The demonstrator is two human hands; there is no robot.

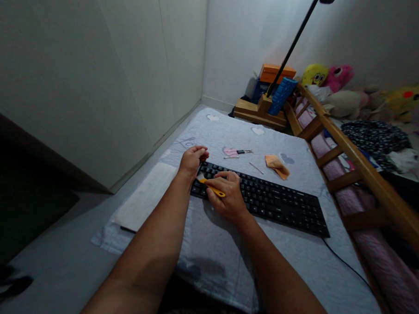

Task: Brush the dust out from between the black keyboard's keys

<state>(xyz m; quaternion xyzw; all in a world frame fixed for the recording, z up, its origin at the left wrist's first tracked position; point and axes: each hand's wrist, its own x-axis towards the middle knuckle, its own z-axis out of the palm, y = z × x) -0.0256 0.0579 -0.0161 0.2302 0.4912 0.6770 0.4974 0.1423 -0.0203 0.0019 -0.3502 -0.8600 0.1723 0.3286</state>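
A black keyboard (280, 199) lies at a slant on the cloth-covered table. My right hand (228, 195) is closed round the yellow handle of a small brush (217, 191), whose pale bristles touch the keys at the keyboard's left end. At the far left corner my left hand (194, 160) is curled against the keyboard's edge, with its fingertips partly hidden. Beyond the keyboard lie tweezers (244, 151) with a dark grip, a cotton swab (256, 168), another thin swab (231, 157) and a folded orange cloth (277, 166).
A pale flat sheet (145, 196) lies left of my left forearm. The keyboard's cable (347, 265) runs off to the right. A wooden bed rail (369, 159) borders the table's right side, and a wooden stand (260, 110) with a pole is behind it. A pale panel (146, 80) rises at left.
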